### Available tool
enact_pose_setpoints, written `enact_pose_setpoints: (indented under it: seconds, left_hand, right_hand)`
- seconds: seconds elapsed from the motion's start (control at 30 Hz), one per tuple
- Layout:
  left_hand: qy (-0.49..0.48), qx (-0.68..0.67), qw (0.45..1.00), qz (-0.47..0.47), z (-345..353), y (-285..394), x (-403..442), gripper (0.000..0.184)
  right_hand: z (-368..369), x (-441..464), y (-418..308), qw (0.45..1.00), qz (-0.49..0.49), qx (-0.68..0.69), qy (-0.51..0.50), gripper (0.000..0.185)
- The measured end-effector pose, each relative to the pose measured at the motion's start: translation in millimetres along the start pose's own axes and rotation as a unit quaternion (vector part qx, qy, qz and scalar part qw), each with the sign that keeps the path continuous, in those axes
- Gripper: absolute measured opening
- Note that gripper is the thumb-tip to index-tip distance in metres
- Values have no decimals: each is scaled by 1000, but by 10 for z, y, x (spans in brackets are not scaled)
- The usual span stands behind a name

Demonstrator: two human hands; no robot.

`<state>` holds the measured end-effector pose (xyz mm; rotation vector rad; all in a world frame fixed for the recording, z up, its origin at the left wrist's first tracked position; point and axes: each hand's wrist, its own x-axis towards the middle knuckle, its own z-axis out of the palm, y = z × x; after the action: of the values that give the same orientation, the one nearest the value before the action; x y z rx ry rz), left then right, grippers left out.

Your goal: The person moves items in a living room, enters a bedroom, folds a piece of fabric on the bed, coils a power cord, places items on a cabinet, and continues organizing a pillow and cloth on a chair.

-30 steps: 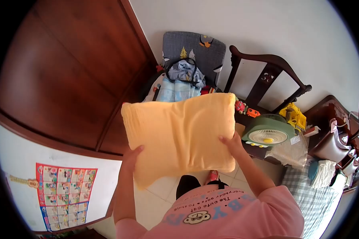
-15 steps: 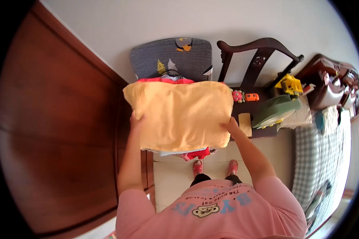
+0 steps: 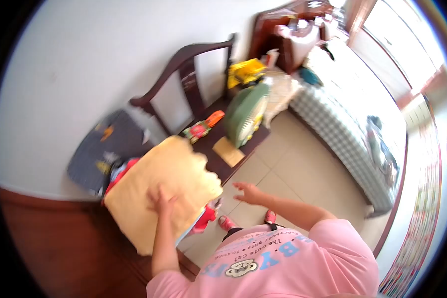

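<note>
A pale yellow cloth (image 3: 156, 171) lies spread over a pile of clothes on the grey patterned chair (image 3: 107, 154). Red fabric (image 3: 203, 221) and a bit of light blue show from under its edge. My left hand (image 3: 161, 198) rests on top of the cloth with its fingers apart, slightly blurred. Away from the cloth, over the floor to its right, my right hand (image 3: 249, 193) is open and holds nothing.
A dark wooden chair (image 3: 188, 82) stands beside the pile. On its seat are a green fan (image 3: 246, 114), toy cars (image 3: 198, 130), a yellow toy truck (image 3: 246, 72) and a tan rectangular piece (image 3: 228, 151). A bed with checked bedding (image 3: 328, 116) is at the right.
The view has swung to the right, toward the bed. My right hand has let go of the cloth's edge and moved off; my left hand has shifted from the edge onto the cloth's top.
</note>
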<state>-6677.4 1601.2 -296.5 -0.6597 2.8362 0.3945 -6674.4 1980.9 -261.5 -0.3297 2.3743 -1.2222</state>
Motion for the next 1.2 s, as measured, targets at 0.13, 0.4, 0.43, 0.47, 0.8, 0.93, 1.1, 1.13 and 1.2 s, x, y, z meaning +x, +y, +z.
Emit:
enact_pose_setpoints:
  seconds: [0.13, 0.4, 0.43, 0.47, 0.8, 0.93, 1.1, 1.13, 1.2]
  left_hand:
    - [30, -15, 994, -99, -246, 647, -319, 77]
    - [36, -272, 920, 279, 1218, 3007, -1238, 50]
    - [15, -318, 907, 275, 1334, 3459, -1465, 46]
    - [-50, -303, 913, 268, 1445, 3839, -1595, 45]
    - [-296, -299, 869, 260, 2114, 6539, -1910, 42]
    - [-338, -307, 864, 213, 2440, 7353, -1394, 41]
    - [-372, -372, 838, 146, 2804, 8823, -494, 38]
    - [-368, -372, 839, 151, 2863, 9156, -342, 37]
    - [-381, -356, 841, 141, 2914, 9880, -41, 38]
  right_hand:
    - [-569, -942, 713, 998, 51, 29, 10, 49]
    - [-1631, -2647, 2705, 945, 219, 186, 156, 38]
    - [-1797, -2756, 2888, 943, 221, 191, 160, 38]
    - [-1954, -2878, 3056, 935, 240, 200, 168, 38]
    - [-3540, -2949, 4210, 866, 251, 356, 247, 34]
    - [-4076, -2572, 4661, 858, 233, 373, 267, 31]
    - [-5364, -2379, 5131, 823, 297, 371, 310, 31]
    - [-5560, -2450, 5230, 805, 334, 369, 322, 31]
    - [-5923, -2510, 5499, 787, 342, 363, 361, 30]
